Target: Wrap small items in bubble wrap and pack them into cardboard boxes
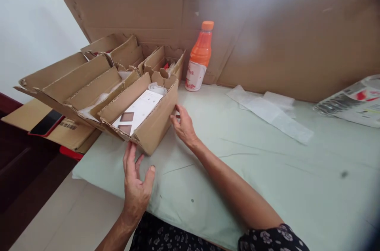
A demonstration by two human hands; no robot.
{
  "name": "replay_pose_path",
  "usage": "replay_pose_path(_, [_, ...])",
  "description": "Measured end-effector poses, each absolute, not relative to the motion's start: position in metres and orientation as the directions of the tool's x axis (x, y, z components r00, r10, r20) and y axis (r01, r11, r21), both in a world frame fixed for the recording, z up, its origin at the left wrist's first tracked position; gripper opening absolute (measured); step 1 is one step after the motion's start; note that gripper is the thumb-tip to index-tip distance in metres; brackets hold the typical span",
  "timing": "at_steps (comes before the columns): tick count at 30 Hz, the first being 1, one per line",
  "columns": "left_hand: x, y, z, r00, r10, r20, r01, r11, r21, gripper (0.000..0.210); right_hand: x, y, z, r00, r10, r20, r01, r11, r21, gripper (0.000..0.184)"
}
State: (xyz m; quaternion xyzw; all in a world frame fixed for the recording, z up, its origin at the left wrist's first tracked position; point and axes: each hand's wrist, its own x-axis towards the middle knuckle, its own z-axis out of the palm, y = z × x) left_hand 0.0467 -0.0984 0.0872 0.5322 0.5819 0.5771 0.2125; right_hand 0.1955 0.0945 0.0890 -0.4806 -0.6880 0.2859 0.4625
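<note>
A narrow open cardboard box (158,126) stands at the table's left, its long side toward me. Inside it lie a white sheet or card (142,106) with two brown squares and a bit of crumpled white wrapping (157,88). My left hand (135,179) is at the box's near end, fingertips up against its lower edge and thumb spread apart. Against the right side of the box rests my right hand (183,127), its fingers partly bent and some tips hidden by the cardboard. Neither hand is wrapped around anything.
More cardboard compartments (80,80) sit left and behind, some with white wrapping. An orange-capped bottle (198,59) stands by the tall cardboard panel (267,37). White paper strips (270,112) and a clear plastic package (353,102) lie right. A phone (47,122) rests on a lower carton.
</note>
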Motion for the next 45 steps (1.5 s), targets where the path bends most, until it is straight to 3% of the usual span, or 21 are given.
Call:
replay_pose_path(5, [0.045,-0.073,0.084,-0.335,0.857,0.391,0.394,-0.249,0.885,0.071,0.171,0.096,0.063,-0.244,0.908,0.342,0.409,0.416,-0.813,0.073])
replay_pose_path(10, [0.027,-0.065,0.081,-0.318,0.842,0.436,0.511,-0.236,0.827,0.058,0.173,0.079,0.052,-0.271,0.896,0.353,0.434,0.441,-0.786,0.065])
replay_pose_path(14, [0.0,-0.061,0.12,-0.266,0.715,0.647,0.733,-0.285,0.617,0.039,0.18,0.063,0.048,-0.308,0.877,0.37,0.45,0.477,-0.755,0.055])
replay_pose_path(18, [-0.021,-0.016,0.195,-0.007,0.554,0.832,0.837,-0.452,0.308,0.03,0.183,0.061,0.048,-0.296,0.886,0.358,0.457,0.46,-0.761,0.047])
replay_pose_path(21, [-0.021,0.047,0.243,0.116,0.675,0.729,0.884,-0.405,0.233,0.028,0.183,0.065,0.05,-0.285,0.891,0.354,0.449,0.45,-0.772,0.041])
replay_pose_path(23, [-0.014,0.091,0.261,0.178,0.843,0.507,0.937,-0.302,0.173,0.03,0.182,0.066,0.051,-0.279,0.893,0.352,0.441,0.445,-0.779,0.037])
replay_pose_path(26, [0.002,0.139,0.269,0.107,0.972,0.208,0.992,-0.117,0.038,0.026,0.18,0.065,0.052,-0.268,0.898,0.348,0.432,0.435,-0.79,0.032])
replay_pose_path(28, [0.011,0.156,0.266,0.037,0.988,0.152,0.999,-0.036,-0.012,0.029,0.178,0.063,0.053,-0.261,0.902,0.342,0.425,0.426,-0.799,0.029])
replay_pose_path(33, [0.024,0.172,0.253,0.031,0.984,0.174,0.998,-0.042,0.056,0.053,0.176,0.06,0.055,-0.259,0.911,0.321,0.405,0.404,-0.821,0.026])
replay_pose_path(38, [0.03,0.17,0.264,0.03,0.985,0.172,0.996,-0.044,0.08,0.033,0.174,0.059,0.056,-0.236,0.922,0.306,0.368,0.376,-0.85,0.024])
replay_pose_path(41, [0.023,0.145,0.286,-0.053,0.926,0.374,0.98,-0.025,0.2,0.016,0.182,0.064,0.065,-0.186,0.933,0.308,0.325,0.354,-0.877,0.027])
replay_pose_path(43, [0.022,0.116,0.298,-0.106,0.8,0.591,0.91,-0.16,0.381,0.018,0.197,0.068,0.084,-0.124,0.94,0.318,0.295,0.34,-0.893,0.034])
replay_pose_path(45, [0.029,0.084,0.303,-0.134,0.653,0.745,0.796,-0.377,0.473,0.017,0.215,0.071,0.116,-0.038,0.922,0.385,0.234,0.382,-0.894,0.052])
